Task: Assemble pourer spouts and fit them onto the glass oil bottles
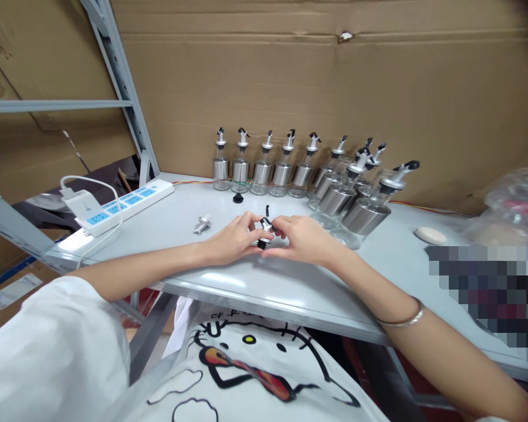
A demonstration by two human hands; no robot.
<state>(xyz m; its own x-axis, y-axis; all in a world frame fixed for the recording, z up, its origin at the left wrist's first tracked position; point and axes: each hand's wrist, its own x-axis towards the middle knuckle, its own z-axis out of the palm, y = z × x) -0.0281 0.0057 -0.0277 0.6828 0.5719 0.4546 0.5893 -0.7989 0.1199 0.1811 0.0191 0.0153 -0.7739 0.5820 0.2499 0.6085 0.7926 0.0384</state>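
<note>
Both hands meet over the grey table (229, 275). My left hand (231, 237) and my right hand (301, 237) pinch a small black and silver pourer cap (265, 230) between their fingertips, fingers curled round it. Beyond them stands a row of several glass and steel oil bottles (264, 170) with pourer caps, and a tighter cluster of such bottles (356, 199) sits close to my right hand. A loose silver spout part (201, 224) lies left of my left hand. A black stopper (238, 198) and a small black tube (267, 208) lie behind the hands.
A white and blue power strip (123, 205) with a plugged-in charger (81, 202) lies at the table's left end. A pale oval object (430, 235) and a clear plastic bag (514, 211) sit at the right. Cardboard (334, 88) backs the table; a metal shelf frame (118, 76) stands left.
</note>
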